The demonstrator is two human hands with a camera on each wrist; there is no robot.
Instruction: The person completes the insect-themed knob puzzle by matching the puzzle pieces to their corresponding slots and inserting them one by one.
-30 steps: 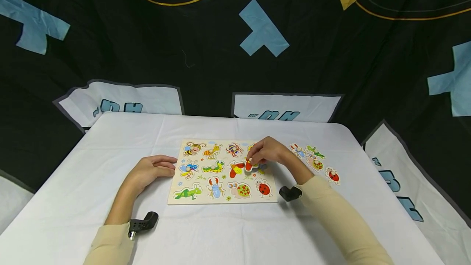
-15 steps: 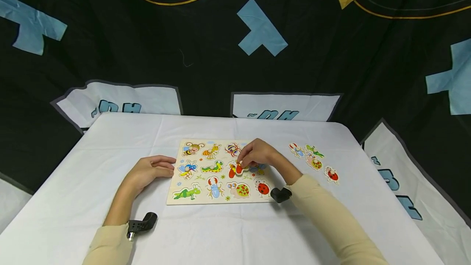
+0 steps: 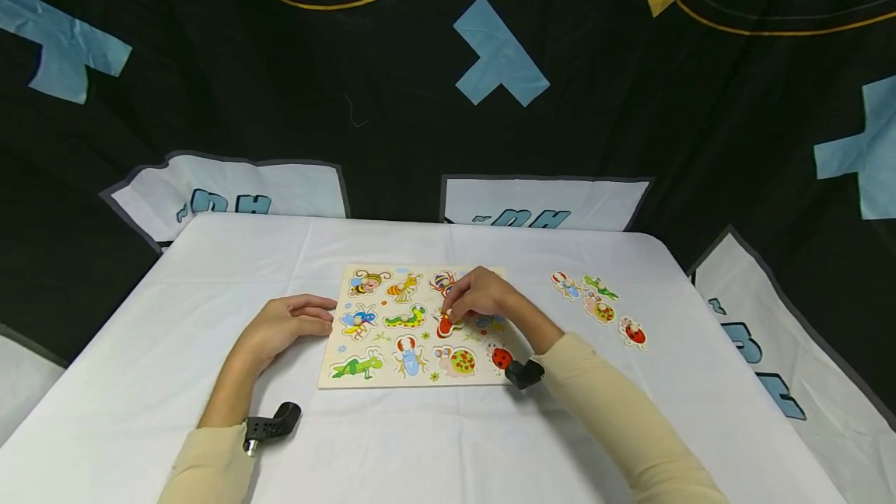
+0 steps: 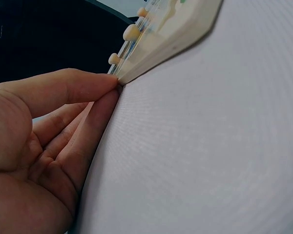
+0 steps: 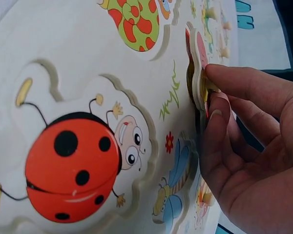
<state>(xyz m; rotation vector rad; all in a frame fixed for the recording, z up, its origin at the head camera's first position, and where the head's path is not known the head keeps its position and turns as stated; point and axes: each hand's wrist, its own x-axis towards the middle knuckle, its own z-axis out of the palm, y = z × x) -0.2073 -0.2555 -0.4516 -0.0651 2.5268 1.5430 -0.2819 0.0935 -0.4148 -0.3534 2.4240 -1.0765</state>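
Observation:
My right hand point(image 3: 483, 294) pinches a red-winged insect puzzle piece point(image 5: 197, 58) by its small knob between thumb and fingertips. In the right wrist view the piece stands tilted over the wooden insect puzzle board point(image 3: 420, 382), at the right of the middle row; my fingers partly hide its place. At the board's left edge rests my left hand point(image 3: 287, 325), its thumb and fingertips touching the edge with nothing else in them. Close to the right wrist, a printed ladybug recess point(image 5: 73, 165) shows bare in the board. Knobbed pieces, such as the caterpillar point(image 3: 406, 317), sit in other places.
Right of the board lie several loose pieces: a blue beetle point(image 3: 565, 286), a green grasshopper point(image 3: 600, 288), a snail point(image 3: 600, 309) and a ladybug point(image 3: 633, 333). A white cloth point(image 3: 378, 442) covers the table. Black fabric point(image 3: 392, 99) hangs behind it.
My right hand has moved left with the red-winged insect piece, from beside its matching picture to directly over it. My left hand stays at the board's edge.

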